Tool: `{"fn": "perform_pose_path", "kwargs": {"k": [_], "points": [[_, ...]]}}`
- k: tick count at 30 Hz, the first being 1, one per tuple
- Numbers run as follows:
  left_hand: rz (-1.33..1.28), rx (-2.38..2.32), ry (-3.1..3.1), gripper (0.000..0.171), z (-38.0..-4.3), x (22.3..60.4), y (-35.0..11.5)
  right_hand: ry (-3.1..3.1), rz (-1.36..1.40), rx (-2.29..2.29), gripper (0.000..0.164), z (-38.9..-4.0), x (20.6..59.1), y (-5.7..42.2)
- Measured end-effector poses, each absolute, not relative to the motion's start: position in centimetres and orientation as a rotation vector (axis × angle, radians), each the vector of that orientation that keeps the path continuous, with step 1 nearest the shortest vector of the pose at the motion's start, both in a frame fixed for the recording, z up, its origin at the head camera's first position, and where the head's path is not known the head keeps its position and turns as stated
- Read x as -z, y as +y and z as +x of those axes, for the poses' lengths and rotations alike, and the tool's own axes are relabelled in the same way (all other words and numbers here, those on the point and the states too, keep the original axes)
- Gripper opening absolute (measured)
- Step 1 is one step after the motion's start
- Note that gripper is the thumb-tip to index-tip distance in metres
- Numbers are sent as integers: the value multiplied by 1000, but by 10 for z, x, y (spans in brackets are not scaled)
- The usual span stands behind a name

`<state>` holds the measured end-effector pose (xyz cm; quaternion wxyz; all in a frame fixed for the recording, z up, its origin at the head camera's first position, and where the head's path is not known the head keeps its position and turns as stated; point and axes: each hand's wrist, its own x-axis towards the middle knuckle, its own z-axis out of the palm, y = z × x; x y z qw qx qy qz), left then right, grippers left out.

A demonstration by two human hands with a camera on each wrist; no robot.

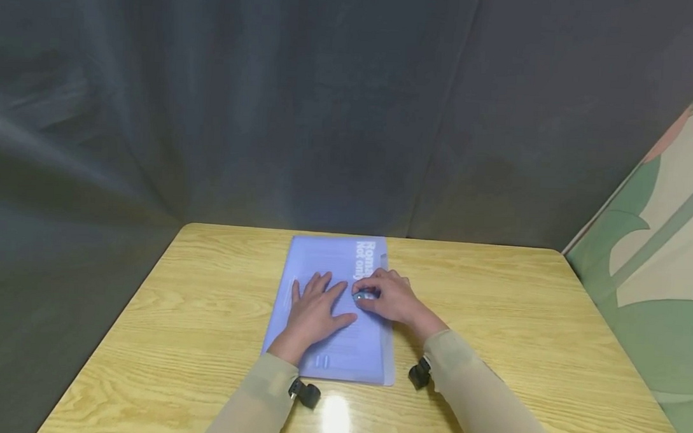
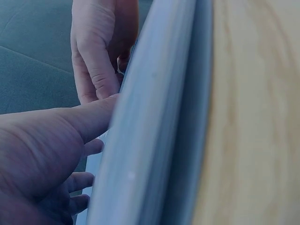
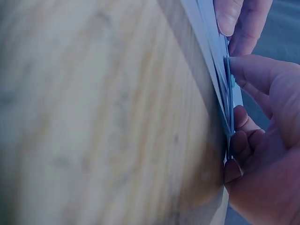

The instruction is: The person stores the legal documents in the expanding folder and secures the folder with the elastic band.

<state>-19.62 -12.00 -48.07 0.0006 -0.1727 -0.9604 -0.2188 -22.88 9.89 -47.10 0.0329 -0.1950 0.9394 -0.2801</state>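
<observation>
A translucent blue-violet document folder (image 1: 350, 360) with sheets inside lies on the table, white lettering near its upper right. My left hand (image 1: 314, 314) rests on its middle, fingers spread straight and thumb pointing right. On the right part of the folder, my right hand (image 1: 395, 297) pinches a small blue tab (image 1: 359, 296) with a pale dot between thumb and forefinger. The right wrist view shows the thumb and curled fingertips of the right hand (image 3: 276, 108) at the folder's edge (image 3: 228, 93). In the left wrist view, the left thumb lies along the folder's top (image 2: 136, 126).
The wood-grain table (image 1: 194, 300) extends around the folder on all sides. A dark curtain (image 1: 327, 114) hangs behind the far edge, and a floral-patterned cloth (image 1: 660, 266) stands at the right.
</observation>
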Motion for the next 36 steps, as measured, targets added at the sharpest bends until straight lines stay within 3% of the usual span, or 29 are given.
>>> {"fn": "perform_pose_path", "kwargs": {"k": [9, 23, 36], "points": [[-548, 690, -3013, 76, -194, 480, -123, 2827, -629, 996, 20, -226, 473, 109], [-554, 642, -3067, 75, -198, 475, -125, 2624, -627, 1244, 39, -216, 468, 121], [-564, 482, -3057, 74, -192, 469, -123, 2788, -609, 1233, 63, -179, 465, 124]]}}
